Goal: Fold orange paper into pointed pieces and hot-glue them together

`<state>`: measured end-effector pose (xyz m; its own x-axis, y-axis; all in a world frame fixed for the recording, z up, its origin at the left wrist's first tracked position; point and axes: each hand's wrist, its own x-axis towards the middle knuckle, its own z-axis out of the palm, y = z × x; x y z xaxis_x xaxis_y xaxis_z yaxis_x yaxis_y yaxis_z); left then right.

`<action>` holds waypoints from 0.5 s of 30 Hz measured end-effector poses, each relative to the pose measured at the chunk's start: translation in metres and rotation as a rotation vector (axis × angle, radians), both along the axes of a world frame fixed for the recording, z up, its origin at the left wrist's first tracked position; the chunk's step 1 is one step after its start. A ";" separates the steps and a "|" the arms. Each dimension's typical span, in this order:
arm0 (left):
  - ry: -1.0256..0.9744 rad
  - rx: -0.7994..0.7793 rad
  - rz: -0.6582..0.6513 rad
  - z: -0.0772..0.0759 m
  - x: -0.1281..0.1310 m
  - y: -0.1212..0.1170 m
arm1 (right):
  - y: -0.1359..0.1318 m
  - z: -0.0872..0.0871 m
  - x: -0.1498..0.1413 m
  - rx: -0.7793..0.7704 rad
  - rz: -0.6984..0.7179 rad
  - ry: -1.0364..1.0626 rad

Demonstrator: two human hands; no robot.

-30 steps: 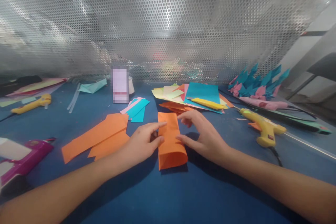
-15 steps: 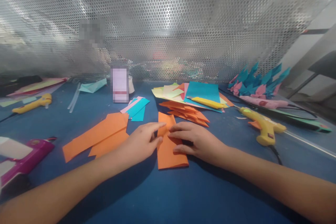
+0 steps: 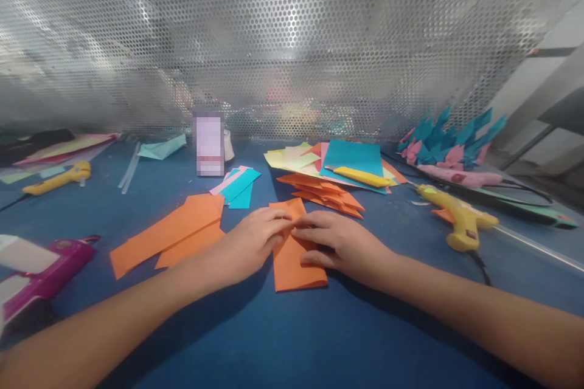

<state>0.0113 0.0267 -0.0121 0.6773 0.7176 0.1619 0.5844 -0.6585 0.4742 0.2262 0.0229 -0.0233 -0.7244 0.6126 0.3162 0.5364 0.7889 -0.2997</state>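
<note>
A folded strip of orange paper (image 3: pixel 292 270) lies upright before me on the blue table. My left hand (image 3: pixel 255 240) is at its upper left edge, with bent fingers closed on the top flap and the thumb underneath by the edge. From the other side, my right hand (image 3: pixel 340 243) rests on the paper, fingers stretched out and apart, fingertips pressing near the middle. The left fingertips almost meet those of the right. Just beyond lies a stack of folded orange pieces (image 3: pixel 326 194). Flat orange paper strips (image 3: pixel 171 228) lie left of my left hand, partly under the forearm.
Behind the stack, a yellow utility knife (image 3: pixel 360 176) lies on coloured sheets (image 3: pixel 353 155). Yellow glue guns (image 3: pixel 460 219) flank both sides. Blue and pink paper shapes (image 3: pixel 451 143) stand far right. A magenta device (image 3: pixel 61 261) sits left. A perforated metal panel (image 3: pixel 292 42) rises behind.
My left fingers have moved slightly right and inward over the paper's top. The paper's upper left corner has shifted outward and down. My right hand has stayed in place.
</note>
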 end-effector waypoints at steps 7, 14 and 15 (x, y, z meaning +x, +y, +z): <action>0.218 -0.247 -0.150 0.013 -0.023 0.000 | -0.001 0.000 -0.001 0.005 -0.011 -0.023; 0.216 -0.292 -0.180 0.015 -0.028 0.004 | -0.002 -0.001 -0.001 0.007 -0.027 -0.029; 0.222 -0.295 -0.180 0.015 -0.028 0.004 | -0.003 -0.001 -0.001 0.006 -0.028 -0.028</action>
<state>-0.0164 0.0305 0.0032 0.7919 0.5780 -0.1971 0.5813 -0.6145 0.5333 0.2253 0.0203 -0.0243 -0.7158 0.6308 0.2994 0.5663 0.7753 -0.2796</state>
